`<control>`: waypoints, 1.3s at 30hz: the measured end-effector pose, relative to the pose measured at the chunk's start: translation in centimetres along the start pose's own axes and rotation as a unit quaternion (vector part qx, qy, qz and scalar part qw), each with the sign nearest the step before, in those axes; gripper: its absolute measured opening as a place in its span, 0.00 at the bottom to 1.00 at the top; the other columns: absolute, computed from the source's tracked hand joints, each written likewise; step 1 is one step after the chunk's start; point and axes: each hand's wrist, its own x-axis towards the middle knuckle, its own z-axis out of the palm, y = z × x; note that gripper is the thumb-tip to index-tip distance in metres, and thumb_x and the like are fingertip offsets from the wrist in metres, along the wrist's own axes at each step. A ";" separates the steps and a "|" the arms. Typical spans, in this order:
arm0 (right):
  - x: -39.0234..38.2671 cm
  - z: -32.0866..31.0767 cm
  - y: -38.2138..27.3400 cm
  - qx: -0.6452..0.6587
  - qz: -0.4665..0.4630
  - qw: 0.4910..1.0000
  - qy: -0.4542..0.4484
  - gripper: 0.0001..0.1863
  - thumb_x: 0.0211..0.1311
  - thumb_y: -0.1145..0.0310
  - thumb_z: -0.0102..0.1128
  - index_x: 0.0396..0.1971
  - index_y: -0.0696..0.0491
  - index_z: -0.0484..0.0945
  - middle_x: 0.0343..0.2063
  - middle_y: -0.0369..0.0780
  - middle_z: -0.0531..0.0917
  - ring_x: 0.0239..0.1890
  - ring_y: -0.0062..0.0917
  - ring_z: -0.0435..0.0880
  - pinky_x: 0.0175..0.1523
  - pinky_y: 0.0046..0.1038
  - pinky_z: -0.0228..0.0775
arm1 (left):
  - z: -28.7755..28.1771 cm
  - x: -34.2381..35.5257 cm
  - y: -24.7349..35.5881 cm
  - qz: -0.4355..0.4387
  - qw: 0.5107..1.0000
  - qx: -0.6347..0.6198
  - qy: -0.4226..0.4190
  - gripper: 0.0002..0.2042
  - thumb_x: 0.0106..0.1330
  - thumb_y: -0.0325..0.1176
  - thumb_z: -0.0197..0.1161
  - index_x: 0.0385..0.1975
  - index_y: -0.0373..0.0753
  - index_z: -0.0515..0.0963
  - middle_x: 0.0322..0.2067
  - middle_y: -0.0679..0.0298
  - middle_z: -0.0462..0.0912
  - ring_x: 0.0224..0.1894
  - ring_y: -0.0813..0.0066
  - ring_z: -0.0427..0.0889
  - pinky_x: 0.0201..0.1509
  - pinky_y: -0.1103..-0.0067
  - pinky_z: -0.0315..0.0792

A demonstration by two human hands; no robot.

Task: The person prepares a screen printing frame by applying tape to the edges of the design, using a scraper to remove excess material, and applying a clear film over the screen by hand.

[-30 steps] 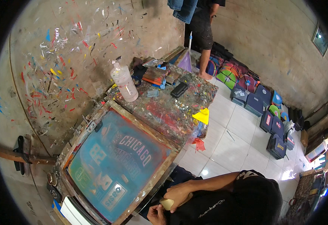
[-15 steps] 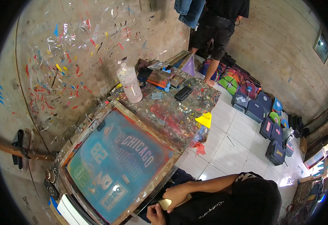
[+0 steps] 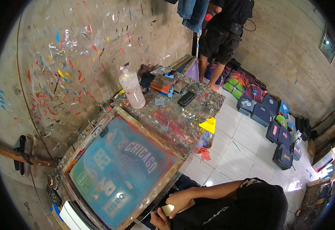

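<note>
Low in the view, my right hand (image 3: 179, 201) closes over a pale yellow flat piece (image 3: 167, 209), whose exact kind I cannot make out. Part of it shows again beyond the palm, by my dark shirt. The fingers of my left hand (image 3: 160, 219) are bent in against its near end. Both hands are close to my body, beside the lower right corner of a screen printing frame (image 3: 123, 207). That frame has a wooden border and a blue-green mesh with lettering and logo shapes.
Behind the frame, a paint-stained table (image 3: 163, 122) bears a cloudy plastic bottle (image 3: 133, 90), a black case (image 3: 186, 98) and a yellow scrap (image 3: 208, 125). A co-worker (image 3: 221, 38) stands barefoot beyond it. Stacks of dark printed pieces (image 3: 260, 114) line the tiled floor.
The co-worker's legs and arms have shifted, and a red thing now shows by one hand. My hands stay together on the pale piece, with more of it showing beyond my right palm.
</note>
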 end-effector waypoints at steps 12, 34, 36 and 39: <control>-0.1 0.2 -1.9 -0.027 -0.011 0.999 0.024 0.37 0.53 0.39 0.63 0.27 0.69 0.80 0.25 0.58 0.82 0.32 0.50 0.84 0.36 0.42 0.77 | -1.5 -0.2 -0.1 0.017 0.998 0.056 0.020 0.16 0.67 0.46 0.62 0.30 0.36 0.80 0.24 0.51 0.82 0.24 0.56 0.78 0.33 0.66 0.74; -2.6 0.1 0.1 -0.008 0.051 0.998 0.026 0.41 0.54 0.41 0.66 0.54 0.62 0.69 0.36 0.57 0.83 0.39 0.51 0.85 0.44 0.44 0.77 | -2.9 1.4 1.0 0.125 0.991 0.044 0.008 0.09 0.65 0.26 0.65 0.22 0.33 0.76 0.14 0.58 0.76 0.15 0.75 0.71 0.20 0.77 0.65; -3.2 1.1 1.2 0.071 -0.040 0.994 0.076 0.42 0.50 0.48 0.73 0.59 0.56 0.65 0.40 0.54 0.83 0.42 0.50 0.83 0.47 0.41 0.76 | -3.8 1.6 2.7 0.086 0.994 0.062 -0.008 0.14 0.64 0.32 0.68 0.19 0.36 0.73 0.13 0.56 0.70 0.12 0.64 0.66 0.18 0.72 0.61; -4.2 0.7 -0.5 0.067 -0.062 0.995 0.049 0.43 0.50 0.49 0.73 0.61 0.54 0.63 0.39 0.55 0.83 0.42 0.50 0.84 0.49 0.40 0.75 | -5.3 0.8 3.8 0.111 0.993 0.045 -0.020 0.13 0.63 0.33 0.68 0.21 0.35 0.73 0.14 0.54 0.73 0.14 0.62 0.70 0.19 0.73 0.63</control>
